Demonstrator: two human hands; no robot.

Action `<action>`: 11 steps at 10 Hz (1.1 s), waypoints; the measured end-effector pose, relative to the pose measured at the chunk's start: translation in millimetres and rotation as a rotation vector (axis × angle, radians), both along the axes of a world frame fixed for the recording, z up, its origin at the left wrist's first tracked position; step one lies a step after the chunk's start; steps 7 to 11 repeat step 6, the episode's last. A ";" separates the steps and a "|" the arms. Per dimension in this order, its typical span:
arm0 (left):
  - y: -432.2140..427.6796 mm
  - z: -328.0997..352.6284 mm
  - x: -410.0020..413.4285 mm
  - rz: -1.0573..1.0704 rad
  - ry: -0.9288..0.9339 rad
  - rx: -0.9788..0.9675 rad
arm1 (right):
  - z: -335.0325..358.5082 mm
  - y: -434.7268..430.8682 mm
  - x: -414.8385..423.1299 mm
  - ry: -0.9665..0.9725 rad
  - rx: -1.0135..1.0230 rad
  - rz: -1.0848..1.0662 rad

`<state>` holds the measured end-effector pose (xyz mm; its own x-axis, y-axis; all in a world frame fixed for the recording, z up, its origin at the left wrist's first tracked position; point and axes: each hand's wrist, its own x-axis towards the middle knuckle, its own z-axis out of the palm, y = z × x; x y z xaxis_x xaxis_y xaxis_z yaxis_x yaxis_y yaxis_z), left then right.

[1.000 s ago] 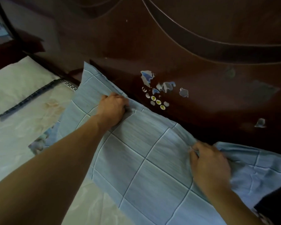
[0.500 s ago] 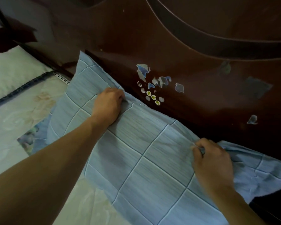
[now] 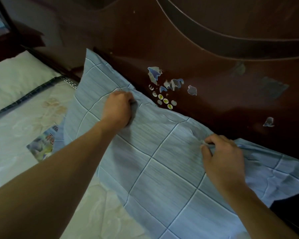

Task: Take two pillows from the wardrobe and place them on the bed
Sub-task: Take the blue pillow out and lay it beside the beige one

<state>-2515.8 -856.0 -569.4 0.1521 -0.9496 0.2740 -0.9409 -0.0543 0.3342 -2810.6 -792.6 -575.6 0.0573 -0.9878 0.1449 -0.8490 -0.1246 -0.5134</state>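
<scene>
A light blue checked pillow [image 3: 154, 169] lies on the bed [image 3: 16, 152], its far edge against the dark wooden headboard [image 3: 205, 49]. My left hand [image 3: 118, 107] grips the pillow's upper edge near its left corner. My right hand [image 3: 223, 157] pinches the cover at the pillow's upper right edge. A second blue pillow [image 3: 280, 176] lies just to the right, partly under my right hand.
A white pillow [image 3: 16, 83] with a dark trim sits at the far left of the bed. The sheet is pale with a printed patch [image 3: 41, 145]. Torn stickers [image 3: 166, 88] dot the headboard. A dark object [image 3: 293, 209] lies at the right edge.
Both hands keep their grip on the pillow. The right hand has slid slightly left along the top edge, and the pillow's top edge sits a little closer to the headboard.
</scene>
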 end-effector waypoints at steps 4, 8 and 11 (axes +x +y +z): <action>95.8 34.0 -53.4 0.095 0.310 0.238 | 37.1 1.0 8.2 0.252 0.391 0.461; 149.5 117.1 -91.9 0.260 0.868 0.090 | 127.0 38.2 6.7 -0.125 0.347 0.430; 149.5 117.1 -91.9 0.260 0.868 0.090 | 127.0 38.2 6.7 -0.125 0.347 0.430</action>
